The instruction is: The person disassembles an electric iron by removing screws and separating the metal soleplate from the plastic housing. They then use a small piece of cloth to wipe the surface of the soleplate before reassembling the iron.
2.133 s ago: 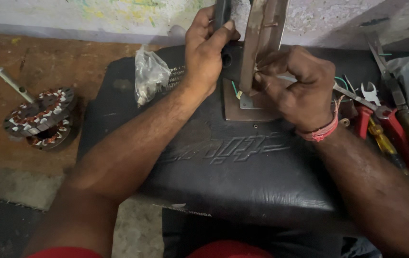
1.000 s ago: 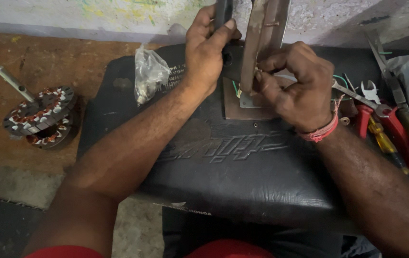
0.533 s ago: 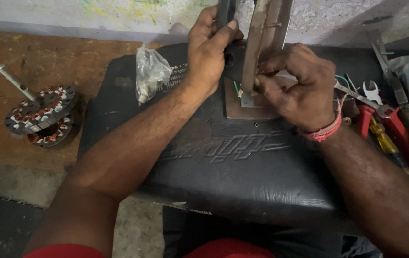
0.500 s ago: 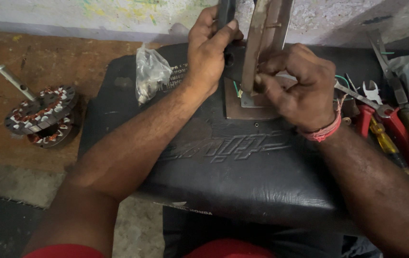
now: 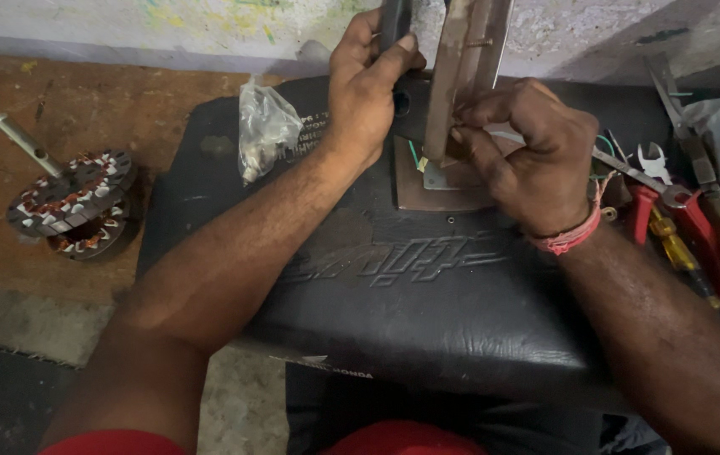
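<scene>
1. Metal stand (image 5: 465, 76) rises upright from a flat rusty base plate (image 5: 427, 190) that sits on the far part of a black padded seat (image 5: 427, 286); its top runs out of view.
2. Left hand (image 5: 368, 93) wraps a dark bar (image 5: 394, 21) just left of the stand, fingers closed around it and thumb pressed along its side.
3. Right hand (image 5: 537, 156) is at the foot of the stand, fingers pinched narrow on something thin and pale; what it is I cannot tell. Short green and yellowish wire ends (image 5: 417, 156) show beside the plate corner.
4. Risks, as I judge them: the seat is soft and rounded, so the plate could rock or slide if the left hand loosens. The pinch is small and close to hard metal edges, so a slip could scrape the fingertips or drop the fine piece into the seat's folds.
5. Red-handled pliers (image 5: 684, 215) and a yellow-handled screwdriver (image 5: 680, 253) lie on the right, close to the right wrist; an elbow move could knock them off.
6. Textures: the stand is dull, brown and stained; the seat is smooth, creased leatherette; a crumpled clear plastic bag (image 5: 266, 126) lies to the left.
7. Far left, on a worn wooden floor (image 5: 107, 93), rests a round copper-wound motor core (image 5: 69, 198) with a steel shaft.
</scene>
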